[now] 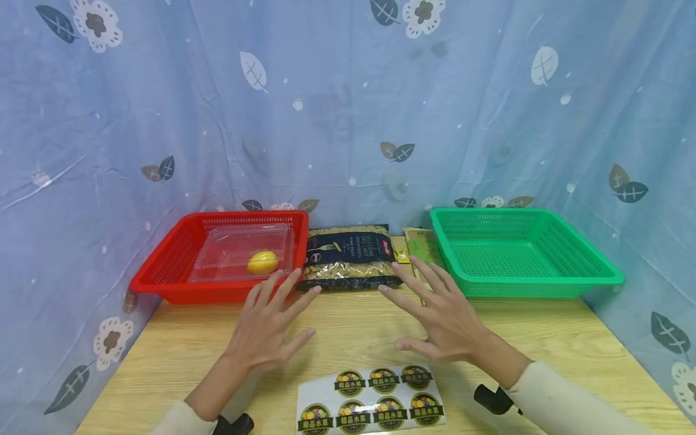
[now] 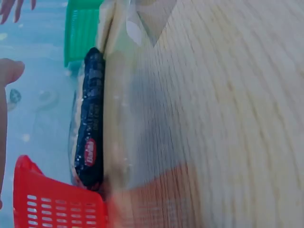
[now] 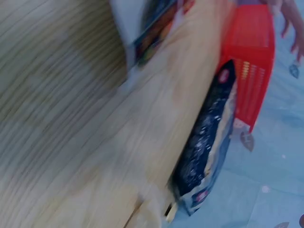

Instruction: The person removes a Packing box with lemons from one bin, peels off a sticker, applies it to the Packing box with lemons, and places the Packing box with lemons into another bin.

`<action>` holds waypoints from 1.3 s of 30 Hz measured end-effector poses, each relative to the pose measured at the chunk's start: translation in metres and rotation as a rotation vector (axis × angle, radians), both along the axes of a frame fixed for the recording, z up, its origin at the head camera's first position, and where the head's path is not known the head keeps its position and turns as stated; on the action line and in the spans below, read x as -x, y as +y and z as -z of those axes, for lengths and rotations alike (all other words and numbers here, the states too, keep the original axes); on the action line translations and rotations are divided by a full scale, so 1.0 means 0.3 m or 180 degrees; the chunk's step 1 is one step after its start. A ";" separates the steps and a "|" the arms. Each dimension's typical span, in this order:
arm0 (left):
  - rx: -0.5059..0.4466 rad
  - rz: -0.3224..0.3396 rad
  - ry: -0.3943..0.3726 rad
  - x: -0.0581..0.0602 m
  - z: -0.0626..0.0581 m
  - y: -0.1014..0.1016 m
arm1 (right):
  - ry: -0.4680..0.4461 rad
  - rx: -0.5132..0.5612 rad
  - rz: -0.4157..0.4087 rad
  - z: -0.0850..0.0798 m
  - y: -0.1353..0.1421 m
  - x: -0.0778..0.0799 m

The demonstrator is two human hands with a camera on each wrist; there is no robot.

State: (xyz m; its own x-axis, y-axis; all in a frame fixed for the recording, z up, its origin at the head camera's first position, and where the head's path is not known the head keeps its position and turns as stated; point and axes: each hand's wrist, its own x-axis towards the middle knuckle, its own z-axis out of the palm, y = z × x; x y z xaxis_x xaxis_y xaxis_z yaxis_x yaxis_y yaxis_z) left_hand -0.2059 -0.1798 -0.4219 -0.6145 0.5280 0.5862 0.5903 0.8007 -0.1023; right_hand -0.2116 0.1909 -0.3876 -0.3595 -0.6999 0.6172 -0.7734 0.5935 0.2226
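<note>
Both hands hover over the table with fingers spread, holding nothing. My left hand [image 1: 263, 329] is in front of the red basket [image 1: 203, 294], its fingertips overlapping the basket's front rim in the head view. In that basket lies a clear plastic box [image 1: 223, 251] with a yellow lemon [image 1: 263, 262]. My right hand [image 1: 443, 317] is left of and in front of the green basket [image 1: 533, 281], fingertips near the pasta bag [image 1: 350, 254]. Between and below the hands lies a sheet of round fruit stickers [image 1: 372, 400] on the table.
A wooden table [image 1: 348, 326] bears everything. Behind the right hand, a green-and-tan packet [image 1: 423, 243] and a small yellow packet [image 1: 402, 255] sit between the pasta bag and the green basket. A blue patterned curtain [image 1: 348, 121] hangs around the back and sides.
</note>
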 end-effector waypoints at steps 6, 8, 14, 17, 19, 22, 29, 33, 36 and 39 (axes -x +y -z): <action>-0.0696 -0.0124 0.0088 0.003 -0.008 -0.009 | -0.0144 0.0307 -0.0036 -0.024 -0.061 0.008; -0.1029 -0.0188 0.0088 0.006 -0.009 -0.013 | -0.0182 0.0375 -0.0036 -0.032 -0.085 0.018; -0.1891 -0.0320 0.0152 0.020 0.021 -0.033 | -0.0288 0.0508 -0.0033 -0.054 -0.151 0.057; -0.2389 -0.0364 0.0157 0.029 0.044 -0.041 | -0.0355 0.0584 -0.0024 -0.060 -0.172 0.074; -0.2742 -0.0426 0.0112 0.033 0.058 -0.046 | -0.0397 0.0631 -0.0022 -0.062 -0.183 0.084; -0.3177 -0.0559 0.0061 0.038 0.074 -0.051 | -0.0458 0.0722 -0.0044 -0.064 -0.198 0.096; -0.3687 -0.1024 -0.0082 0.047 0.091 -0.052 | -0.0970 0.0937 -0.0097 -0.073 -0.230 0.124; -0.4473 -0.1016 -0.0547 0.054 0.092 -0.048 | -0.1481 0.1138 -0.0155 -0.084 -0.256 0.142; -0.5075 -0.0891 -0.0839 0.059 0.090 -0.051 | -0.1805 0.1300 -0.0223 -0.094 -0.283 0.148; -0.5468 -0.0794 -0.1044 0.064 0.086 -0.057 | -0.2085 0.1474 -0.0288 -0.097 -0.313 0.154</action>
